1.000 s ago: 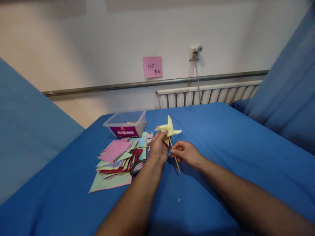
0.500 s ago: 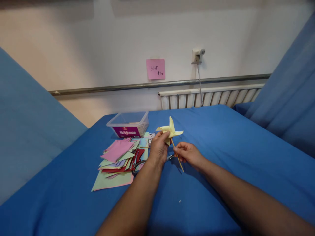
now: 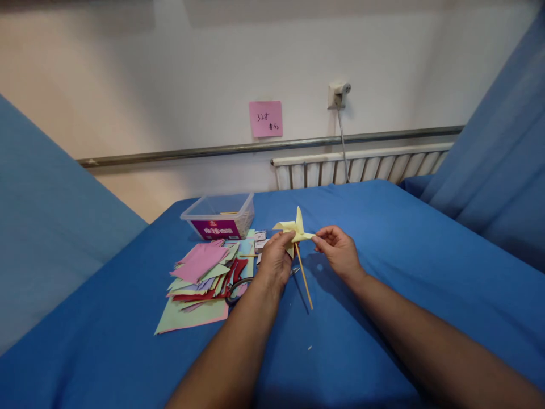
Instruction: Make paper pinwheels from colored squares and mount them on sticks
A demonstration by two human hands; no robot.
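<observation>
A pale yellow paper pinwheel on a thin wooden stick is held up over the blue cloth. My left hand is closed on the pinwheel near its centre, thumb on the paper. At the right, my right hand pinches the tip of one blade between thumb and fingers. The stick slants down free below the paper. Behind my left wrist lie scissors, partly hidden by the arm.
Left of my hands is a pile of coloured paper sheets. A clear plastic box with a purple label stands behind it, near small white boxes. Blue cloth covers the table; a radiator runs along the wall.
My right hand has left the stick and moved up to a blade tip of the pinwheel. My left hand keeps its hold. The view has shifted slightly.
</observation>
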